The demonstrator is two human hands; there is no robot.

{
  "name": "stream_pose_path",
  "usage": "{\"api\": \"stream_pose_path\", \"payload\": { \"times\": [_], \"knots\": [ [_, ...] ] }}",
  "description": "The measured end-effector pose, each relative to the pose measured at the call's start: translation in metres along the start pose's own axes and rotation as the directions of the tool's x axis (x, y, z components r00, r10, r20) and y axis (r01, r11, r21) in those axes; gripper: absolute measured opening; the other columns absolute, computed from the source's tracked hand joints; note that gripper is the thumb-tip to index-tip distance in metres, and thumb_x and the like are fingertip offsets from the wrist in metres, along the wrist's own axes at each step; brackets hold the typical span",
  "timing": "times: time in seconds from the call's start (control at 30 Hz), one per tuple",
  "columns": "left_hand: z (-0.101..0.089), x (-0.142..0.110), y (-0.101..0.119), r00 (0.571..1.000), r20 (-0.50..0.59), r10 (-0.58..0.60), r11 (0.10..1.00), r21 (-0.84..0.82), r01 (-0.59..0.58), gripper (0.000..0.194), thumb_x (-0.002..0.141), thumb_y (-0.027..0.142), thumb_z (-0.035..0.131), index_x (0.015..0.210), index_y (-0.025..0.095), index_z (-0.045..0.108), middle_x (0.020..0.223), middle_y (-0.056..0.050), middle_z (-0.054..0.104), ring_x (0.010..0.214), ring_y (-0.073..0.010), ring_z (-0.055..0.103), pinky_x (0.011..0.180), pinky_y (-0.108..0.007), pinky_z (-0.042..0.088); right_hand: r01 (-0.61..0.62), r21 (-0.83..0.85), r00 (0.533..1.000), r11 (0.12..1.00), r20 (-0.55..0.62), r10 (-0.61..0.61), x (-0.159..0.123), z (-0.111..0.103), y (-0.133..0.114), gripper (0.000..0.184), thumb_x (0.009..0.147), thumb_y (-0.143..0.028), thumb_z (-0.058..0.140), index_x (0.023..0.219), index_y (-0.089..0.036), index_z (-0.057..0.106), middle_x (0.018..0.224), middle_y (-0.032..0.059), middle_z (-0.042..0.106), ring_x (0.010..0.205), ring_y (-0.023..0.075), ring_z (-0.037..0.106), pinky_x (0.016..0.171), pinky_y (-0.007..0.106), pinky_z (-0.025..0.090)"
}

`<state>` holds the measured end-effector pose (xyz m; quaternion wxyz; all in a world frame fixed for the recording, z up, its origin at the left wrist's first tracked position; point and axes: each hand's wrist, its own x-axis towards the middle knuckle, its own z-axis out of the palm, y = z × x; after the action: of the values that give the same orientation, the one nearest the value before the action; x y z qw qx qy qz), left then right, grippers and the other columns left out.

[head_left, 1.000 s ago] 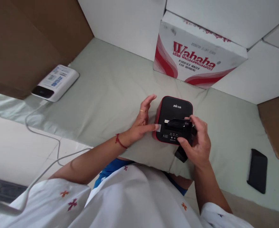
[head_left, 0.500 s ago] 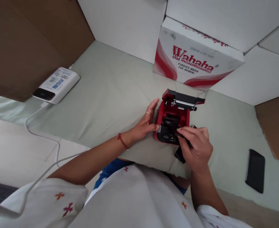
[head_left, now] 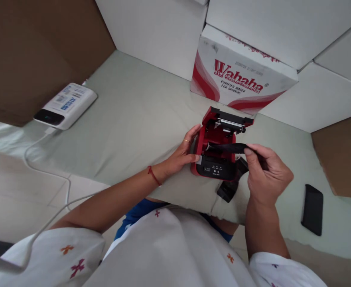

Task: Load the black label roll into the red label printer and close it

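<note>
Printer (head_left: 215,159), small and red-black, at centre on the pale green bed (head_left: 139,107), lid tipped up toward twelve o'clock and the red cavity laid open. Left hand (head_left: 183,153) pressed flat against the casing from nine o'clock, fingers (head_left: 193,133) loosely spread along its side, bracing rather than gripping. Right hand (head_left: 267,173) at three o'clock, thumb and fingertips pinched shut on one end of a dark strip (head_left: 226,148) stretched across the open bay; whether ribbon or backing tape, cannot tell. Black piece (head_left: 229,188) hanging off the bed edge at five o'clock of the casing, partly hidden by the wrist. By the look of it, a loading step in hand, halfway at best: strip drawn across but not yet seated. Next move likely calling for a level feed under the roller bar, steady counter-pressure from the left, no twist in the strip. Further off: Wahaha carton (head_left: 241,79) at twelve o'clock, power bank (head_left: 64,105) with its white cable (head_left: 44,159) at ten o'clock, black phone (head_left: 312,209) at four o'clock.
</note>
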<state>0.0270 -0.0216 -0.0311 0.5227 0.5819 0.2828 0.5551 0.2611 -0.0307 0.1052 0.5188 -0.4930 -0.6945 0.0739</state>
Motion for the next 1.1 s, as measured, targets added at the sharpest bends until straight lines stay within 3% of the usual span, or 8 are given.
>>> {"api": "stream_pose_path", "payload": {
  "times": [0.17,0.37,0.63,0.8,0.87,0.93,1.03,1.1],
  "knots": [
    [0.000,0.001,0.000,1.000,-0.009,0.001,1.000,0.001,-0.001,0.104,0.089,0.060,0.079,0.174,0.041,0.021,0.186,-0.007,0.022,0.173,-0.0333,0.021,0.141,-0.061,0.020,0.069,-0.054,0.993,0.996,0.099,-0.063,0.022,0.015,-0.008,0.015,0.105,-0.032,0.069,0.112,-0.030,0.083,0.088,-0.0020,0.080,0.067,0.0149,0.074,0.072,0.033,0.063],
    [-0.001,0.002,-0.004,1.000,-0.013,0.014,1.000,0.021,-0.014,0.104,0.088,0.057,0.079,0.174,0.041,0.023,0.185,-0.009,0.024,0.173,-0.0342,0.023,0.141,-0.062,0.020,0.122,-0.062,0.988,0.991,-0.082,-0.127,0.044,0.025,-0.035,0.014,0.104,-0.032,0.070,0.110,-0.029,0.083,0.097,0.0009,0.082,0.073,0.0175,0.077,0.067,0.035,0.062],
    [0.000,0.003,0.005,1.000,0.015,0.015,1.000,0.015,-0.015,0.101,0.089,0.055,0.077,0.173,0.038,0.024,0.182,-0.010,0.032,0.165,-0.0354,0.038,0.134,-0.059,0.037,0.051,0.093,0.863,0.994,-0.505,0.003,0.048,-0.053,0.023,0.024,0.060,-0.032,0.097,0.081,-0.024,0.088,0.056,0.0002,0.065,0.037,0.0152,0.049,0.031,0.032,0.031],
    [0.001,0.004,0.007,0.999,0.030,-0.032,0.999,-0.041,0.033,0.097,0.090,0.055,0.077,0.171,0.034,0.029,0.179,-0.011,0.036,0.162,-0.0352,0.043,0.131,-0.056,0.041,-0.170,-0.120,0.873,0.978,-0.478,0.093,0.025,-0.093,0.067,0.028,0.061,-0.033,0.097,0.087,-0.028,0.090,0.054,0.0004,0.065,0.038,0.0173,0.052,0.035,0.035,0.037],
    [0.000,0.004,0.006,0.999,0.028,-0.035,0.998,-0.048,0.037,0.096,0.089,0.054,0.078,0.171,0.034,0.030,0.179,-0.010,0.036,0.163,-0.0357,0.041,0.132,-0.057,0.040,-0.224,-0.216,0.925,0.950,-0.355,0.138,0.012,-0.106,0.065,0.028,0.068,-0.039,0.095,0.092,-0.027,0.090,0.055,0.0001,0.065,0.042,0.0169,0.056,0.038,0.032,0.040],
    [0.000,0.004,0.006,0.999,0.022,-0.041,0.997,-0.066,0.042,0.096,0.088,0.054,0.079,0.170,0.035,0.032,0.181,-0.009,0.033,0.165,-0.0374,0.036,0.135,-0.059,0.035,-0.230,-0.325,0.970,0.917,0.004,0.244,0.000,-0.118,0.054,0.028,0.083,-0.048,0.086,0.101,-0.027,0.089,0.067,0.0018,0.074,0.052,0.0161,0.062,0.046,0.030,0.047],
    [0.001,0.004,0.007,0.999,0.015,-0.050,0.994,-0.101,0.052,0.095,0.087,0.054,0.080,0.168,0.037,0.034,0.181,-0.006,0.032,0.168,-0.0395,0.029,0.139,-0.063,0.025,-0.200,-0.332,0.743,0.922,0.561,0.364,-0.007,-0.127,0.040,0.032,0.095,-0.055,0.073,0.105,-0.028,0.088,0.092,0.0038,0.085,0.070,0.0169,0.073,0.060,0.027,0.056],
    [0.002,0.004,0.008,0.998,0.014,-0.055,0.991,-0.121,0.056,0.094,0.086,0.054,0.081,0.168,0.038,0.035,0.180,-0.005,0.035,0.168,-0.0397,0.029,0.139,-0.064,0.023,-0.253,-0.290,0.699,0.923,0.605,0.382,-0.008,-0.120,0.040,0.036,0.098,-0.057,0.069,0.103,-0.027,0.088,0.096,0.0050,0.086,0.081,0.0199,0.077,0.068,0.028,0.059]
  ]
}}
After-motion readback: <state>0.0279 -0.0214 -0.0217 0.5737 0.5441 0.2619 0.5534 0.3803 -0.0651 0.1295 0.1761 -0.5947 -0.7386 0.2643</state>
